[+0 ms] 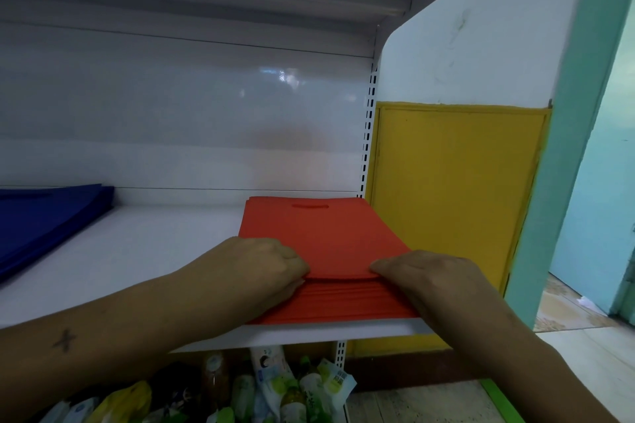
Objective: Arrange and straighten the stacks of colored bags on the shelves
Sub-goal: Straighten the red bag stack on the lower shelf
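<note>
Both hands, left (261,261) and right (422,271), grip red bag stack (319,237) on white shelf (144,244).

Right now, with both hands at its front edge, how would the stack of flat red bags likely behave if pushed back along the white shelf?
The stack of flat red bags would probably shear rather than move as a block: its front layers already sit stepped between the left hand and right hand. Single bags look thin, so likely floppy. The white shelf looks smooth, so sliding seems easy.
</note>
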`<state>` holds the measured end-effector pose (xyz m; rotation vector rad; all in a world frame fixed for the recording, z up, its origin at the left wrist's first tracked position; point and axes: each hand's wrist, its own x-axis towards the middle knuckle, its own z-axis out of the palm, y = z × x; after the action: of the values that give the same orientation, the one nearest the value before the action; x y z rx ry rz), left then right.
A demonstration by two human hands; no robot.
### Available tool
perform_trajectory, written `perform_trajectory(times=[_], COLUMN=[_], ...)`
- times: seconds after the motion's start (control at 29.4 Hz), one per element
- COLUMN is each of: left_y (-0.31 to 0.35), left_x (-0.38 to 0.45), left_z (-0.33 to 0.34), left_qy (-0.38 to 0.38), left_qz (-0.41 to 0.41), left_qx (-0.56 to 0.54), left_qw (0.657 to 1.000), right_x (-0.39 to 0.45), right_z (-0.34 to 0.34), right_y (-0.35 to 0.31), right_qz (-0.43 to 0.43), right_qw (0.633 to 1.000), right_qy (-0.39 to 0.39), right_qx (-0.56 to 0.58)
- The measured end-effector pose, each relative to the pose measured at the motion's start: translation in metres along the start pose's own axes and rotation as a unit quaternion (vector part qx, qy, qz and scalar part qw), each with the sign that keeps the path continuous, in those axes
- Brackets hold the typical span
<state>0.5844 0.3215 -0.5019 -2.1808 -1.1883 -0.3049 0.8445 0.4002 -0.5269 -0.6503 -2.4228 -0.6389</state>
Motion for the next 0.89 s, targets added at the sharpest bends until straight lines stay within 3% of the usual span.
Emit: perform_trajectory(times=[0.27,0.54,0.89], left_y=[-0.003,-0.001,-0.003], left_x=[-0.003,0.001,-0.003], left_z=[-0.008,-0.015,0.008], left_qy=[-0.045,-0.159,-0.079], left_qz=[-0.037,-0.02,0.04], left_qx=[-0.118,-0.069,0.07], left_qw=[0.991,0.985,0.994], right_x=[0.0,0.006,0.005], right_z=[0.001,-0.001,0.007], right_y=[0.006,0.004,0.003], right_qz=[0.005,-0.012,-0.085], right_qw=[0.999,0.999,0.994], right_qy=[0.008,-0.005,-0.01], right_qx=[0.053,0.052,-0.068])
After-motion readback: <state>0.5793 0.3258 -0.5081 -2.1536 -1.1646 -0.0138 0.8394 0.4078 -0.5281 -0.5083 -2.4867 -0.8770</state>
